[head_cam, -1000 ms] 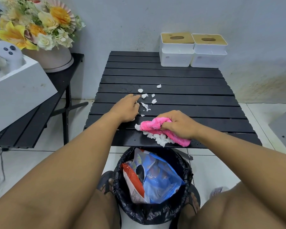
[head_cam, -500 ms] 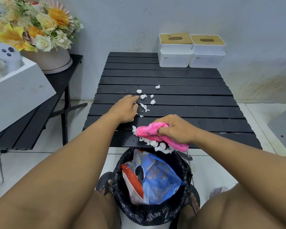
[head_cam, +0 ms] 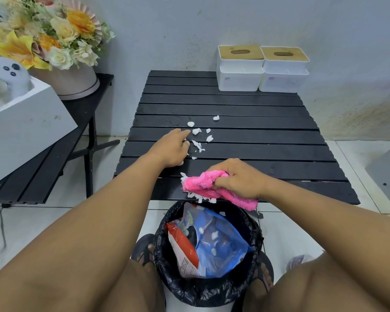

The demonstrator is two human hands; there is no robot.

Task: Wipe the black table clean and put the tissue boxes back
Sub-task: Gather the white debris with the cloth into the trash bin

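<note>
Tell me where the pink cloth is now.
In the head view, the pink cloth sits at the near edge of the black table, gripped by the right hand, above the bin.

Black slatted tabletop: white scraps scattered mid-surface. Two white tissue boxes, wooden-lidded, upright, touching, at far edge. Pink cloth bunched at near edge.

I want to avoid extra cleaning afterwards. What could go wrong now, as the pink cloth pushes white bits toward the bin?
1. The white bits under the pink cloth in the right hand sit at the near edge of the black table; some may miss the bin and land on the floor.
2. The loose bits beside the left hand lie across its slats; small ones may drop through the gaps.
</note>
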